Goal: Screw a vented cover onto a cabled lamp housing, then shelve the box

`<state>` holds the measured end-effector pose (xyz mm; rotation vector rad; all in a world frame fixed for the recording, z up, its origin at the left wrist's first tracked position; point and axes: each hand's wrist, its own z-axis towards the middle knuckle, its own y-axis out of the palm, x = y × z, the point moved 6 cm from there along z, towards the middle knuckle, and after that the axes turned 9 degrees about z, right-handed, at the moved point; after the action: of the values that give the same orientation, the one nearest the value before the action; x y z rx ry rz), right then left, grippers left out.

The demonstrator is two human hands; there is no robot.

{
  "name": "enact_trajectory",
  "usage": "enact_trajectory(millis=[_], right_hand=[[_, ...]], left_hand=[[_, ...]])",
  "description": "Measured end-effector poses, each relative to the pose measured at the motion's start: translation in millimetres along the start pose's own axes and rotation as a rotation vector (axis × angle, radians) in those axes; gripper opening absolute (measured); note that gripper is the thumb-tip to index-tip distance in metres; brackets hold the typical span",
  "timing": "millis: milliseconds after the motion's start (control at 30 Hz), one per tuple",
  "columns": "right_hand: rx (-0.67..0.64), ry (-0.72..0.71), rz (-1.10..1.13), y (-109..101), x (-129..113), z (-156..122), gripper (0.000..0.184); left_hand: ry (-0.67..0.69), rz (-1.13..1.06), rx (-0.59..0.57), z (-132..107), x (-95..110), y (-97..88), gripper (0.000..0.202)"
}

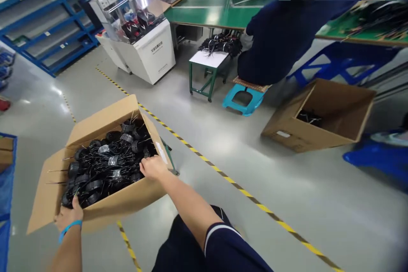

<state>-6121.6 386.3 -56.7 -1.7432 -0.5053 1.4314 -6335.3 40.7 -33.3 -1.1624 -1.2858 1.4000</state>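
Observation:
An open cardboard box point(127, 199) full of black parts with coiled cables point(110, 155) stands in front of me, on the left of the view. Its flaps are folded outward. At the near left corner my left hand point(68, 216), with a blue wristband, grips the box edge, thumb over the rim. My right hand point(154, 167) is closed on the rim at the near right corner. Bare wire ends stick out of the bundles on several sides. A bit of a green frame point(172, 157) shows behind the box's right side.
A seated person point(274, 42) on a blue stool point(244, 100) works at a green table point(204, 10). Another open carton point(296, 136) stands at the right. Beyond are a small white-topped trolley point(207, 58), a white machine point(153, 55) and blue shelving point(44, 21). Striped tape point(207, 161) crosses the floor.

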Motion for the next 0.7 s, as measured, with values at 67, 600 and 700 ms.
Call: enact_trajectory(millis=[67, 600, 700], right_hand=[[-0.001, 0.001, 0.039, 3, -10, 56, 0.035], [-0.089, 0.11, -0.115, 15, -39, 536, 0.035], [-0.11, 0.119, -0.194, 27, -55, 630, 0.037]], left_hand=[[0.014, 0.038, -0.008, 59, 27, -1.1, 0.086], [-0.186, -0.136, 0.059, 435, 182, 9.9, 0.07], [-0.248, -0.212, 0.073, 507, 199, 11.9, 0.068]])
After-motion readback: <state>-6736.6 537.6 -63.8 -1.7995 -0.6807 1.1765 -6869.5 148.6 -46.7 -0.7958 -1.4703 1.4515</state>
